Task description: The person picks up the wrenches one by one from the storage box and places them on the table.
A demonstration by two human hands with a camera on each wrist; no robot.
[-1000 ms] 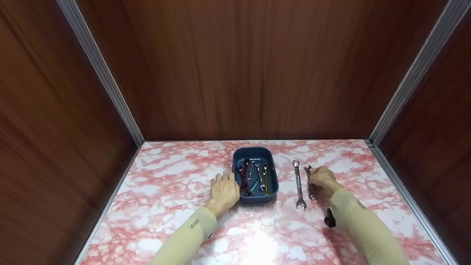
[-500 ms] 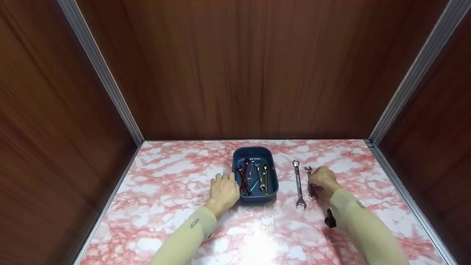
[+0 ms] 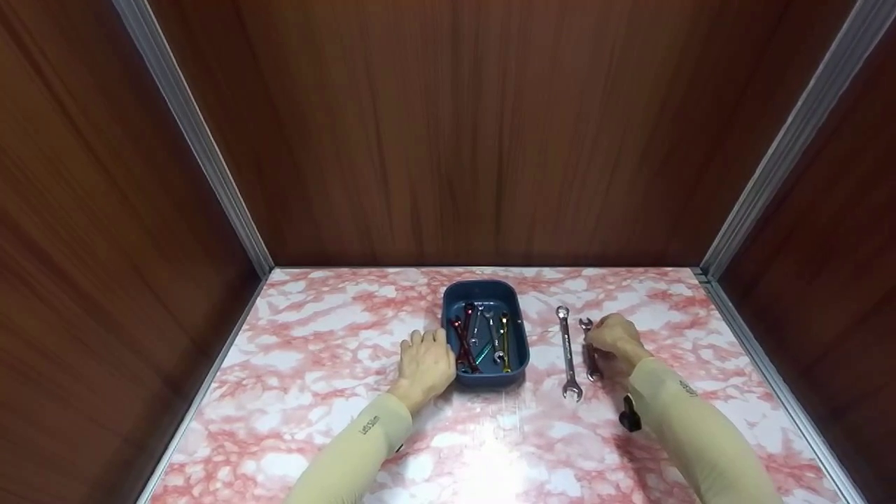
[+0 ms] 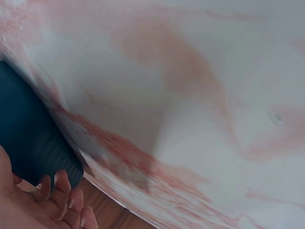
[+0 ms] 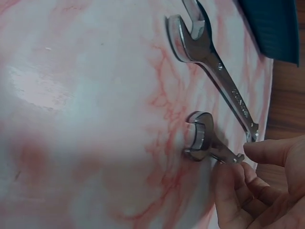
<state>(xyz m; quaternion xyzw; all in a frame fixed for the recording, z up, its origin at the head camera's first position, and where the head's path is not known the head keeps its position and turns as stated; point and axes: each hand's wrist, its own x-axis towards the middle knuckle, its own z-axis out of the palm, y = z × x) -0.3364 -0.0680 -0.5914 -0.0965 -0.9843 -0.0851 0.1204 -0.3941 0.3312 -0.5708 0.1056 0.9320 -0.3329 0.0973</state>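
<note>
In the head view my left hand (image 3: 425, 364) rests beside the left wall of a dark blue box (image 3: 490, 380), fingers loosely bent. The left wrist view shows its fingertips close to the blue box (image 4: 28, 129); contact is unclear. My right hand (image 3: 616, 336) holds a small silver wrench (image 3: 593, 358) by its shaft, low over the table. Seen from the right wrist, thumb and fingers of the right hand (image 5: 262, 191) lie on either side of the small wrench (image 5: 202, 136). A longer silver combination wrench (image 3: 568, 353) lies parallel, to its left.
Inside the box are several wrenches, among them a dark red wrench (image 3: 465, 343) and a yellow wrench (image 3: 505, 343). Pink and white marbled table (image 3: 315, 392) surrounds everything. Brown wood panels (image 3: 483, 140) rise behind and at both sides, with grey metal rails at the corners.
The small wrench has shifted slightly, its upper end now a little nearer to me. My right hand has moved only slightly; the left hand and box have stayed put.
</note>
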